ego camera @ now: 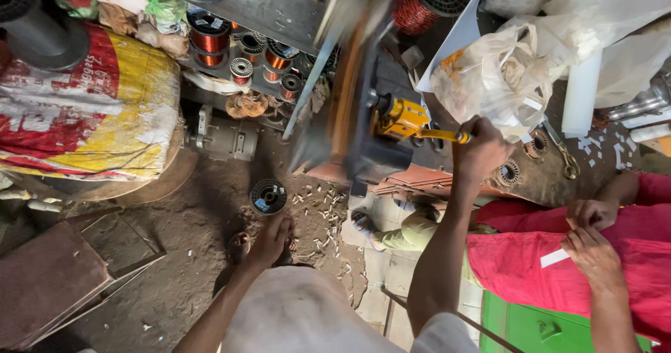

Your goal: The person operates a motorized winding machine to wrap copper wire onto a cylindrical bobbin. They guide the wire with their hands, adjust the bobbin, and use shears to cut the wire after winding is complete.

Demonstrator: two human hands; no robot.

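Right hand [481, 150]: fingers clenched around the yellow crank handle [442, 135], the arm stretched out from the lower edge of the view.
Crank handle: a thin yellow bar sticking out sideways from the yellow hub [400, 117] of the winding machine [356, 101]; the hand closes over its outer end.
Winding machine: stands just left of the right hand; its upper part is blurred, with a copper-coloured smear across it.
Left hand [269, 241]: reaches down toward the dirt floor [189, 255], fingers loosely spread and holding nothing that I can make out; whether it touches the sandal under it cannot be told.
Small wire spool [268, 196]: lies flat on the floor just above the left hand, apart from it.
Copper wire spools [241, 49]: several, packed on a grey rack behind the machine.
Printed sack [91, 108]: red, yellow and white, at the left.
Plastic bags [510, 66]: translucent, heaped at the upper right.
Other person: in red cloth at the right, both hands [593, 234] on a white strip [556, 258].
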